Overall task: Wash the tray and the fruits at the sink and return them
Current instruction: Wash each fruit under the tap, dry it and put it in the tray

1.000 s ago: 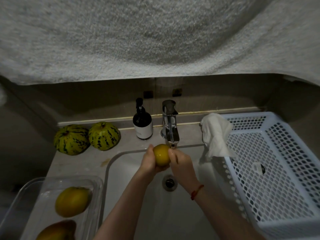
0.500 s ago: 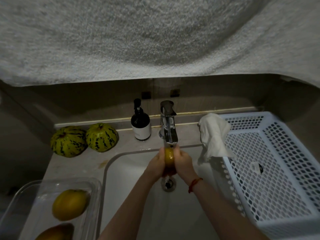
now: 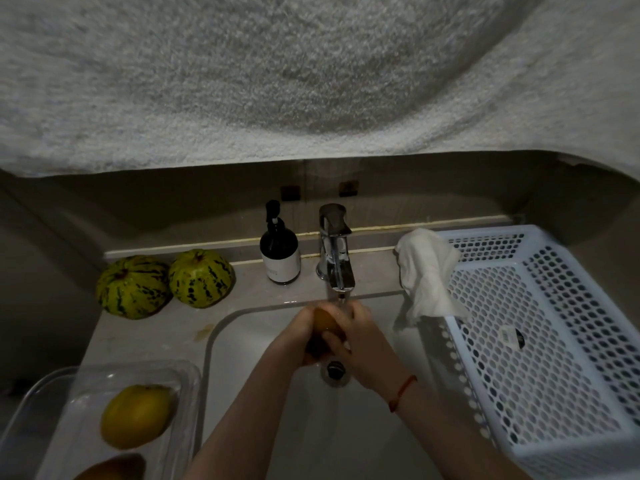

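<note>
A yellow fruit (image 3: pixel 325 323) sits between both my hands over the sink (image 3: pixel 242 341), right under the chrome tap's (image 3: pixel 336 258) spout. My left hand (image 3: pixel 296 336) cups it from the left and my right hand (image 3: pixel 360 344) wraps it from the right, so most of it is hidden. A clear plastic tray (image 3: pixel 187 382) stands on the counter at the lower left with a yellow fruit (image 3: pixel 136 415) in it and a second one (image 3: pixel 114 469) at the frame's bottom edge. Two striped green melons (image 3: pixel 133 287) (image 3: pixel 201 277) lie on the counter at the back left.
A dark soap pump bottle (image 3: pixel 280 252) stands left of the tap. A white cloth (image 3: pixel 427 275) hangs over the rim of a white perforated basket (image 3: pixel 540 341) on the right. The drain (image 3: pixel 335 368) lies below my hands. A grey towel (image 3: pixel 277 74) overhangs the top of the view.
Both hands lowered the fruit from in front of the spout to under it and turned it between the palms; it is now more covered by my fingers.
</note>
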### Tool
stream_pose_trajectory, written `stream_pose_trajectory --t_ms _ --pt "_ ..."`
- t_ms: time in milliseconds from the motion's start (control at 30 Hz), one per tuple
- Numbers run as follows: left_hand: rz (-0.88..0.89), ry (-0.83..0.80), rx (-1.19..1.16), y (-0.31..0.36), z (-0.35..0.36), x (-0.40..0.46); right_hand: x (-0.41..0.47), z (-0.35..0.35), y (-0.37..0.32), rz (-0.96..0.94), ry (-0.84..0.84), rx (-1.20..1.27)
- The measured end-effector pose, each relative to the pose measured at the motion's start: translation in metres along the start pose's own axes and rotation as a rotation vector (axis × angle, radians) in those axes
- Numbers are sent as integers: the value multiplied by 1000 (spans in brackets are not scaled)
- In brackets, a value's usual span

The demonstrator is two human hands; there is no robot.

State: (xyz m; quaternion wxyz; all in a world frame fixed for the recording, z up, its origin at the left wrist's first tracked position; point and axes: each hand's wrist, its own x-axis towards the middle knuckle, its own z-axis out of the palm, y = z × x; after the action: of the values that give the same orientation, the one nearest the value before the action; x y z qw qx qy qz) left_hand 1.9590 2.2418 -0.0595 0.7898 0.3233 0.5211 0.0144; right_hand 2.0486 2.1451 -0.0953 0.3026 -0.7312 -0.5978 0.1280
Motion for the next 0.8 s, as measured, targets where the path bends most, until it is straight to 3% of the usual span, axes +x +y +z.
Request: stream_pose_trajectory --t_ms 67,133,233,300,367,400,467,567,667,800 --pt "-26 -33 -28 -1 3 -5 4 2 -6 74 82 264" --pt "67 -48 -46 -3 10 0 13 7 -17 237 244 473" --pt "424 222 302 -19 21 16 32 12 -26 728 430 810" --pt "625 301 423 -30 20 19 42 10 -22 1043 359 1048" --pt "787 295 593 -37 18 21 46 4 -18 1177 249 1310" --pt "848 265 639 -39 17 22 47 3 -17 1184 238 1384" --pt "896 191 492 -37 20 15 47 6 -19 1142 259 1361" --pt "794 188 195 -26 22 7 44 12 -25 911 358 1070" --pt "443 101 -30 -10 23 9 32 12 -31 603 332 845" --pt "-93 -21 -316 7 8 4 12 4 -26 154 160 465"
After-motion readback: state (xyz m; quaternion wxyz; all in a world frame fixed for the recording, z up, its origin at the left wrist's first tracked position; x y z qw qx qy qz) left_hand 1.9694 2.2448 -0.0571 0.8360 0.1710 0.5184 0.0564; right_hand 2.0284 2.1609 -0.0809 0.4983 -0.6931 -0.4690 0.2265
